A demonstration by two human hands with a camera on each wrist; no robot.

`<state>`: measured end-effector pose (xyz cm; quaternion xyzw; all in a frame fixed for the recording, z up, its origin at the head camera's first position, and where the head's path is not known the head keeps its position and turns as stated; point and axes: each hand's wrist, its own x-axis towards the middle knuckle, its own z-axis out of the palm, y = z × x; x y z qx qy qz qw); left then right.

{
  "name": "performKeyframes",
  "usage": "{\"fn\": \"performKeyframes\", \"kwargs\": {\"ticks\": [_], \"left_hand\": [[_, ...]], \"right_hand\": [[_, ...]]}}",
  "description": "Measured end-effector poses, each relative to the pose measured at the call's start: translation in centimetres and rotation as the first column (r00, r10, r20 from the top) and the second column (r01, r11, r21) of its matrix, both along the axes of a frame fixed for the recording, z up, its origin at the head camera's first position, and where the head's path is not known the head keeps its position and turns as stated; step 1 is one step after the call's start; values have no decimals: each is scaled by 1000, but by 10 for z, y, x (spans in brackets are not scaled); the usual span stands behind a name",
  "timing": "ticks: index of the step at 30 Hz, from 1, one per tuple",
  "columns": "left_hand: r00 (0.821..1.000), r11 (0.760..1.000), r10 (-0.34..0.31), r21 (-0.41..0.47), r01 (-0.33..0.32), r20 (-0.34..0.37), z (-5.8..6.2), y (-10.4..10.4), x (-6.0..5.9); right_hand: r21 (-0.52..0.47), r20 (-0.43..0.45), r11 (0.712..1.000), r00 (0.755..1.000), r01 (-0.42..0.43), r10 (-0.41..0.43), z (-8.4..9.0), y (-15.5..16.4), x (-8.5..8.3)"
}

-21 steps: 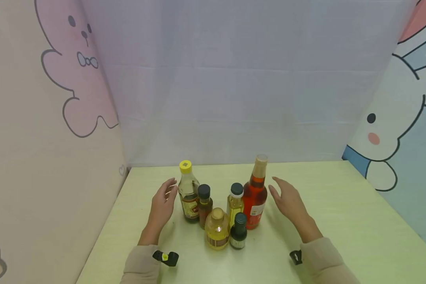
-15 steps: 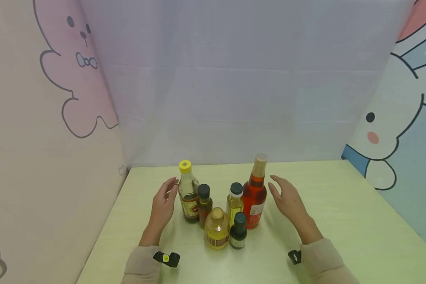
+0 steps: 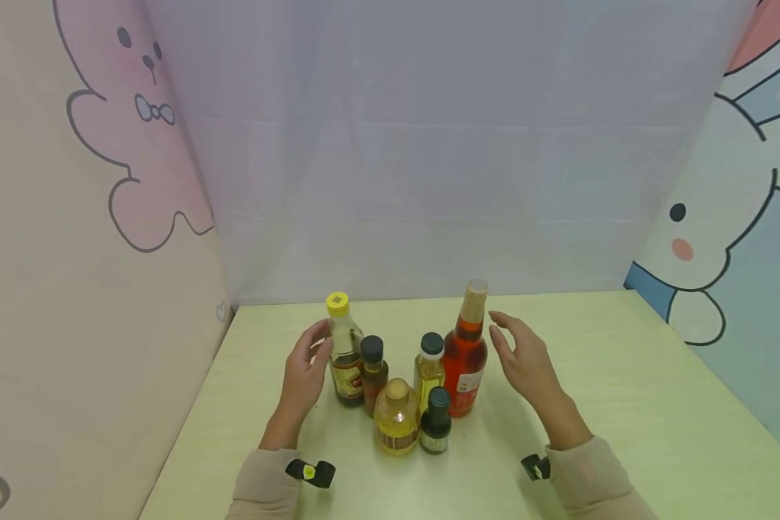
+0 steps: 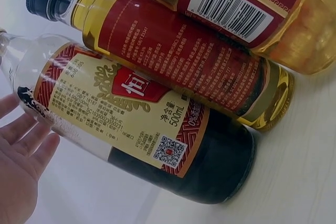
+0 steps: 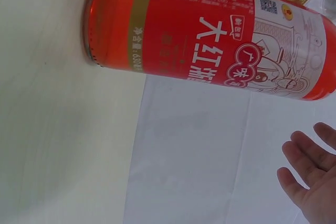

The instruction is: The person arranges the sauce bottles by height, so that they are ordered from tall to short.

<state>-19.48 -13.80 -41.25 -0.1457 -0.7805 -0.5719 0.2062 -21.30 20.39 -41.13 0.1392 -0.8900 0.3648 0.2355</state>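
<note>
Just four smaller bottles (image 3: pixel 399 393) crowd between yellow-capped bottle (image 3: pixel 344 354), red bottle (image 3: pixel 466 357).

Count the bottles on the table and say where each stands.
6. Back row: yellow-capped bottle by the left hand, small dark-capped bottle, oil bottle, tall red bottle near the right hand. Front: round yellow bottle, small dark bottle. None seems hidden.

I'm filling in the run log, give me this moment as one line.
left hand: open, beside yellow-capped glass bottle | right hand: open, apart from tall red bottle | six upright bottles clustered on pale green table
</note>
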Motion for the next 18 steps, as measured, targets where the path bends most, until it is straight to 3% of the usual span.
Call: {"fn": "performKeyframes", "kwargs": {"ticks": [5,12,18], "left_hand": [[1000,1000,-11,11,12,-2,-2,3,0],[1000,1000,-8,-4,8,-14,-28,-4,-20],[1000,1000,27,-12,-28,-14,-32,-1,-23]], "right_hand": [[-76,-48,996,998,-48,44,4,-5,3],[-173,-53,978,993,-115,108,7,-12,5],[-226,-68,959,985,-173,161,24,-22,16]]}}
